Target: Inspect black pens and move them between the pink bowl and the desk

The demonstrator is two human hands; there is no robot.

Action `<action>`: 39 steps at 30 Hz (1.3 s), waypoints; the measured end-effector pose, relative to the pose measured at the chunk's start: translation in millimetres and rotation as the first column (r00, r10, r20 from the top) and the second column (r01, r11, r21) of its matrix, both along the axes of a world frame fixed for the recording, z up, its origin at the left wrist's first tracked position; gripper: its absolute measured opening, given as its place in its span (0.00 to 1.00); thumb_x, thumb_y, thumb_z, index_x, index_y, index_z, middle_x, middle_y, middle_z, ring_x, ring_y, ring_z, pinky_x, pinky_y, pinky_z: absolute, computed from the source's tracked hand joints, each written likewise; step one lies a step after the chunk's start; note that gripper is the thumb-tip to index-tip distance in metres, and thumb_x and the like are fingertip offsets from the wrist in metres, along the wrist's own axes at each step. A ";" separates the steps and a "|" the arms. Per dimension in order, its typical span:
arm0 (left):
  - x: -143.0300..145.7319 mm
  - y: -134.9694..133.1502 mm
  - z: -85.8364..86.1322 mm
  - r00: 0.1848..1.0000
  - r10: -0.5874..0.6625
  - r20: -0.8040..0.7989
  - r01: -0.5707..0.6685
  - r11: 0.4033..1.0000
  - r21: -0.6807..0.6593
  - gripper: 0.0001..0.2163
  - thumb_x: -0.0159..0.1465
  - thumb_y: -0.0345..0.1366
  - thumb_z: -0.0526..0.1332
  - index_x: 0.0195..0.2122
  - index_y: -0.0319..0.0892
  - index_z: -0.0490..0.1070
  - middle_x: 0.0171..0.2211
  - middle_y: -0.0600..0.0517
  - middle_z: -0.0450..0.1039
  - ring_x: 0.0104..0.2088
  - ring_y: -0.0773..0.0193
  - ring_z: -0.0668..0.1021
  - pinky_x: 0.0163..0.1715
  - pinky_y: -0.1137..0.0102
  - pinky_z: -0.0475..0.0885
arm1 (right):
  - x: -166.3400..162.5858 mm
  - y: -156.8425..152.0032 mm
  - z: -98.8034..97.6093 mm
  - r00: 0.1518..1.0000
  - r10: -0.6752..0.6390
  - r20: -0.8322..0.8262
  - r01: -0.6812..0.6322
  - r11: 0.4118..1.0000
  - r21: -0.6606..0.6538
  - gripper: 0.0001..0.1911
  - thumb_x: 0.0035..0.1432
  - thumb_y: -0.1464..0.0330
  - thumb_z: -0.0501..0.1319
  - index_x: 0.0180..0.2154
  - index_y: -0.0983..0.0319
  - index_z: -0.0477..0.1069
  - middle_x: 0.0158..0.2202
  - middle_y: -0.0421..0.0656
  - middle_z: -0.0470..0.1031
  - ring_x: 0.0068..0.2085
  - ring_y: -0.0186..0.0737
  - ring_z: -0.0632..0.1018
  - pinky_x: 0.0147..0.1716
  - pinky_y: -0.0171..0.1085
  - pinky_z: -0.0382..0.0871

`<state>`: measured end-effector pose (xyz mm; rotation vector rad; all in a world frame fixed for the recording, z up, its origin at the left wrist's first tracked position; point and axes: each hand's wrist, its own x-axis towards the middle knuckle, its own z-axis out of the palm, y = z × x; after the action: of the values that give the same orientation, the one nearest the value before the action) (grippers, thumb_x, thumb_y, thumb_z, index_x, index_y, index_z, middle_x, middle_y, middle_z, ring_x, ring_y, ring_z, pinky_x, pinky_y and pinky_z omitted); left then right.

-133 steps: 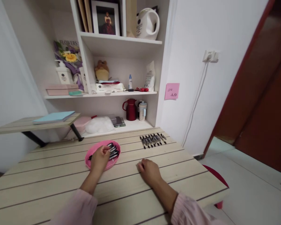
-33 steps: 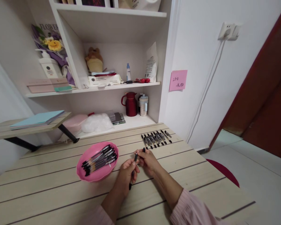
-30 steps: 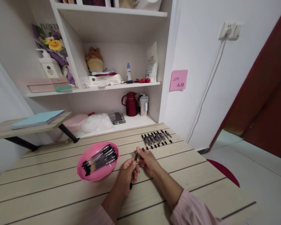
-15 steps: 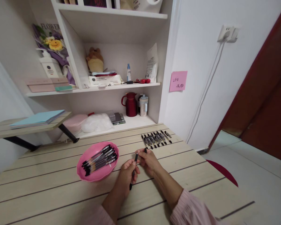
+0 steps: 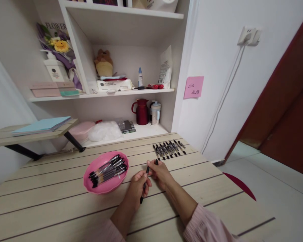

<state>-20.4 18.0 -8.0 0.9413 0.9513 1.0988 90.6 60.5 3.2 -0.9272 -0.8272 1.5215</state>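
Observation:
My left hand is closed around a black pen, held slanted with its lower end poking out below the fingers. At the pen's upper end, the thumb and fingertips of my right hand meet it. Between the right fingers a short black piece sticks up, which looks like a pen cap; its lower part is hidden. To the left of my hands stands a pink bowl with several black-capped clear pens in it. Beyond my right hand, several pen pieces lie side by side in a row.
The slatted wooden table reaches to a white shelf holding a red jug, a cup and a plastic bag. A raised wooden stand with blue paper is at the left. A pink note hangs on the wall.
My right fingertips have come onto the upper end of the pen in my left hand. The camera view has shifted slightly; the bowl and the row are unchanged.

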 end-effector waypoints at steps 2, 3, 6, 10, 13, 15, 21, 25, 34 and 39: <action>0.1 0.2 -0.3 1.000 0.002 0.001 -0.002 1.000 -0.002 0.16 0.53 0.45 0.59 0.37 0.39 0.66 0.17 0.59 0.66 0.09 0.78 0.59 0.09 0.78 0.46 | -0.1 -0.1 0.1 1.000 -0.015 -0.011 0.015 1.000 0.017 0.18 0.36 0.60 0.69 0.24 0.65 0.66 0.13 0.35 0.64 0.13 0.25 0.62 0.12 0.27 0.47; 0.1 0.2 -0.4 1.000 0.001 0.005 -0.001 1.000 -0.003 0.16 0.53 0.45 0.59 0.37 0.39 0.66 0.17 0.59 0.65 0.09 0.78 0.58 0.09 0.78 0.46 | 0.1 0.1 -0.3 1.000 -0.012 -0.027 0.013 1.000 0.023 0.18 0.36 0.60 0.69 0.25 0.65 0.67 0.13 0.34 0.63 0.14 0.26 0.63 0.12 0.27 0.48; 0.4 -0.3 0.4 1.000 -0.004 0.015 0.004 1.000 -0.008 0.17 0.52 0.46 0.60 0.37 0.39 0.66 0.17 0.60 0.65 0.09 0.78 0.58 0.09 0.78 0.46 | 1.0 1.8 -2.7 0.998 -0.005 -0.060 0.006 1.000 0.023 0.19 0.39 0.58 0.67 0.29 0.65 0.70 0.13 0.32 0.61 0.13 0.24 0.60 0.11 0.27 0.48; 0.4 -1.9 2.7 1.000 -0.005 0.011 0.005 1.000 -0.011 0.16 0.52 0.45 0.60 0.36 0.40 0.66 0.16 0.60 0.65 0.09 0.78 0.59 0.09 0.79 0.46 | 0.8 3.3 -6.0 0.995 -0.020 -0.101 0.023 0.999 0.031 0.18 0.41 0.57 0.66 0.28 0.64 0.68 0.17 0.34 0.65 0.12 0.21 0.56 0.10 0.27 0.47; 0.1 -2.7 3.8 1.000 -0.012 -0.009 0.012 1.000 -0.010 0.16 0.53 0.45 0.59 0.36 0.39 0.67 0.17 0.59 0.65 0.09 0.77 0.59 0.09 0.78 0.47 | 0.4 3.9 -5.8 0.992 -0.032 -0.118 0.038 0.998 0.044 0.18 0.40 0.57 0.67 0.27 0.63 0.67 0.18 0.34 0.66 0.12 0.21 0.55 0.11 0.27 0.52; 0.0 -2.7 3.8 0.999 -0.026 -0.024 0.025 1.000 -0.014 0.16 0.53 0.45 0.59 0.37 0.39 0.67 0.17 0.59 0.66 0.09 0.77 0.60 0.09 0.78 0.46 | 1.9 5.3 -4.5 0.987 -0.092 -0.134 0.099 0.994 0.045 0.18 0.40 0.57 0.67 0.28 0.63 0.66 0.20 0.36 0.69 0.13 0.21 0.56 0.11 0.27 0.54; 0.4 -1.5 2.1 0.999 -0.030 -0.015 0.030 0.999 -0.019 0.13 0.54 0.43 0.58 0.35 0.40 0.66 0.17 0.59 0.66 0.09 0.78 0.60 0.09 0.79 0.46 | 10.8 12.2 -1.1 0.942 -0.304 -0.142 0.305 0.952 -0.018 0.16 0.39 0.61 0.67 0.27 0.63 0.65 0.24 0.41 0.74 0.14 0.22 0.61 0.11 0.26 0.53; 1.1 -0.8 1.7 1.000 0.013 0.008 -0.013 1.000 -0.016 0.12 0.54 0.44 0.57 0.34 0.41 0.64 0.17 0.60 0.65 0.09 0.78 0.58 0.08 0.79 0.45 | 4.5 9.6 -4.7 0.973 -0.217 -0.085 0.213 0.976 -0.045 0.13 0.39 0.65 0.66 0.26 0.64 0.65 0.21 0.40 0.72 0.14 0.23 0.61 0.11 0.26 0.53; 5.1 -2.5 2.8 0.991 0.129 -0.036 -0.126 0.990 0.069 0.12 0.48 0.40 0.64 0.29 0.41 0.63 0.12 0.64 0.56 0.09 0.79 0.54 0.10 0.80 0.47 | -14.3 -6.2 -7.7 0.979 -0.084 -0.188 0.076 0.996 -0.047 0.15 0.36 0.64 0.68 0.24 0.64 0.65 0.18 0.37 0.70 0.17 0.28 0.68 0.16 0.29 0.60; 10.1 -3.6 4.3 0.974 0.175 -0.142 -0.166 0.983 0.073 0.11 0.48 0.41 0.63 0.28 0.39 0.68 0.09 0.64 0.53 0.09 0.77 0.54 0.10 0.79 0.47 | -28.6 -16.6 -11.2 0.955 -0.057 -0.292 0.035 0.996 -0.079 0.15 0.38 0.63 0.68 0.25 0.64 0.67 0.24 0.41 0.75 0.21 0.30 0.71 0.19 0.29 0.62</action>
<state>-10.3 14.4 -3.7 1.0156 1.1430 1.2208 61.9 43.9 -7.9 -0.7422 -0.5344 1.6093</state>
